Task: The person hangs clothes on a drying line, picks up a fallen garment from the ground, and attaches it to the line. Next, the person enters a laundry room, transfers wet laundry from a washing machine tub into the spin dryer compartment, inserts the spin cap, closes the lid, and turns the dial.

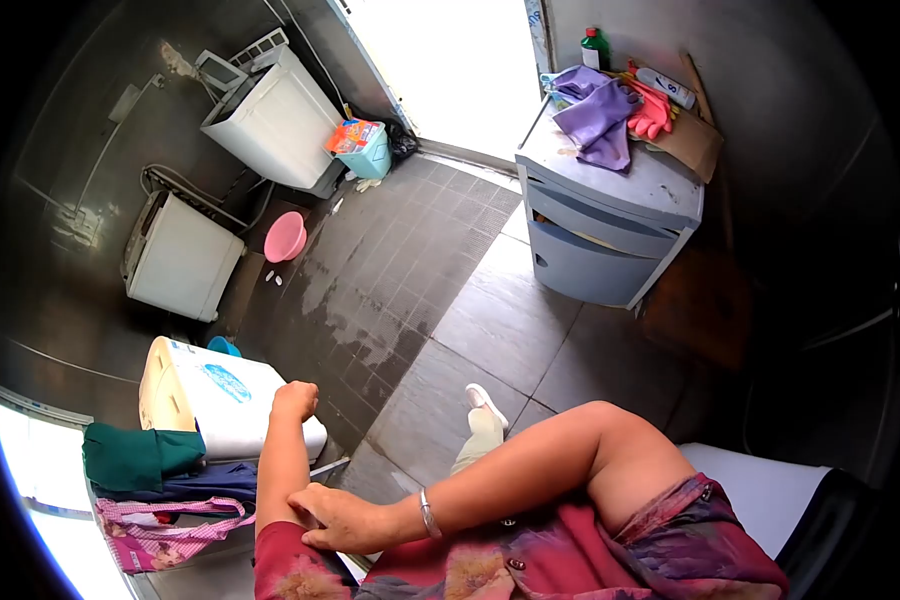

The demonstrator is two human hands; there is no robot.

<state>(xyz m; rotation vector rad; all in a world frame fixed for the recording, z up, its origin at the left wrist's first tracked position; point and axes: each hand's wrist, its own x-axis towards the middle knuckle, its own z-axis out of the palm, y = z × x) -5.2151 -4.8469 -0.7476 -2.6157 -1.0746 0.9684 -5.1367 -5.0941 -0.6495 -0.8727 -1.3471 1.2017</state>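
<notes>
My left hand (pixel 297 400) is closed in a fist at the end of my outstretched left arm, with nothing visible in it. It is in front of a white appliance (pixel 240 390) with a blue label. My right hand (pixel 355 518), with a silver bracelet (pixel 429 513) at the wrist, reaches across my body. Its fingers are bent at the hem of my red floral left sleeve (pixel 288 550), seeming to pinch the cloth against the left forearm. One light shoe (pixel 486 405) shows on the tiles below.
Left of me lie a green cloth (pixel 140 455) and a pink checked bag (pixel 160 535). White washing machines (pixel 275 118) line the left wall, near a pink basin (pixel 285 237) and a light-blue bucket (pixel 365 155). A grey drawer cabinet (pixel 595 240) carries purple cloth (pixel 600 120) and pink rubber gloves (pixel 652 110).
</notes>
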